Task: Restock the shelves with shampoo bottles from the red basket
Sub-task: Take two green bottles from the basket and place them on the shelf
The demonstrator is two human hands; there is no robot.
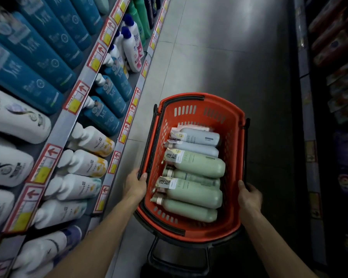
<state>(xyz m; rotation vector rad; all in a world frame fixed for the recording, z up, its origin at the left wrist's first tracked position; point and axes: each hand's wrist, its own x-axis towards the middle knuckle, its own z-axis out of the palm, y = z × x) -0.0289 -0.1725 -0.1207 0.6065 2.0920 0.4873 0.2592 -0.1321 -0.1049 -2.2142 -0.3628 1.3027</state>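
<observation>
A red basket (pixel 232 125) with black handles hangs over the aisle floor, carried between both hands. My left hand (pixel 136 184) grips its left rim, thumb curled over the edge. My right hand (pixel 249 197) grips the right rim. Inside lie several shampoo bottles on their sides, caps to the left: pale grey-blue ones (pixel 201 137) at the far end and pale green ones (pixel 197 164) nearer me, some with white paper tags. The shelves (pixel 68 115) on the left are filled with teal and white shampoo bottles.
Price tags with red arrows line the shelf edges (pixel 48 159). The grey tiled aisle floor (pixel 219 57) stretches ahead. A dark shelf unit (pixel 333 77) with packaged goods stands on the right. A black frame (pixel 179 257) shows below the basket.
</observation>
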